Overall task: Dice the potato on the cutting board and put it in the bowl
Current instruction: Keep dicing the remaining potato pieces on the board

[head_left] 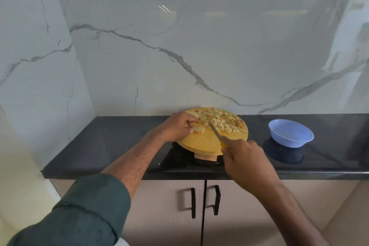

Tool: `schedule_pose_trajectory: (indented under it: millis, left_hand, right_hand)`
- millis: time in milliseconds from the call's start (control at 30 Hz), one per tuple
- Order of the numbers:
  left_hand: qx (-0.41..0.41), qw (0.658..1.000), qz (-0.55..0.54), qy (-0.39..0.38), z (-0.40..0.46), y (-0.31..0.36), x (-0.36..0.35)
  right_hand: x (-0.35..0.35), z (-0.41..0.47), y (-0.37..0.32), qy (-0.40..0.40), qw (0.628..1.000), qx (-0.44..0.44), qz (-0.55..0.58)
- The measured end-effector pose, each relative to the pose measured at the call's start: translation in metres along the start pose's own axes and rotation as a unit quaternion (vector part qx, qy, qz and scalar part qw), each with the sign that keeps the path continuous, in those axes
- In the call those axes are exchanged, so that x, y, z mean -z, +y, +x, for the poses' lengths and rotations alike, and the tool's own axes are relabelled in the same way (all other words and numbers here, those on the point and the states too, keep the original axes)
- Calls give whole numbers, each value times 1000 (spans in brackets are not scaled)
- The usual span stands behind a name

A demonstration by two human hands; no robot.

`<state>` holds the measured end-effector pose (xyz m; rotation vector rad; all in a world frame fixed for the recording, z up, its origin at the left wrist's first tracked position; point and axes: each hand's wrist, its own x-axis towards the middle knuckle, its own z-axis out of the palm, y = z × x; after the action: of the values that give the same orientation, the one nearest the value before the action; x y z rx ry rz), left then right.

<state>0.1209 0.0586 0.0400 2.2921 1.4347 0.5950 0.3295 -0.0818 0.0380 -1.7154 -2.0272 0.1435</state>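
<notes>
From the head camera we see one round wooden cutting board [201, 142] on the black counter [119, 146]. Our left hand [175, 127] curls its fingers over one potato slice [198, 130] at the board's 9 o'clock side. One more potato piece [193, 114] lies at 11 o'clock. Our right hand [242, 158] grips one knife [215, 132] by its yellow handle, with the blade tip near the slice. A heap of potato cubes [221, 121], too many to count, fills the 1 o'clock part. One blue bowl [291, 133] sits at 3 o'clock, apart from the board. Below are two black cupboard handles [193, 202].
</notes>
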Motion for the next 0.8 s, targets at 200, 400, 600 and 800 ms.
schedule_pose_trajectory:
  millis: [200,400,600,800]
  left_hand:
    - [-6,994,62,-94,12,6,13]
    - [-5,995,54,-89,14,7,15]
    - [-13,995,65,-76,7,11,13]
    - [-22,989,47,-139,11,13,22]
  right_hand:
    - [-12,8,-2,-24,1000,-8,18]
    - [-16,10,-3,-29,999,12,-7]
    - [-14,15,-3,-34,999,12,-35]
    - [-18,15,-8,-39,999,1,-29]
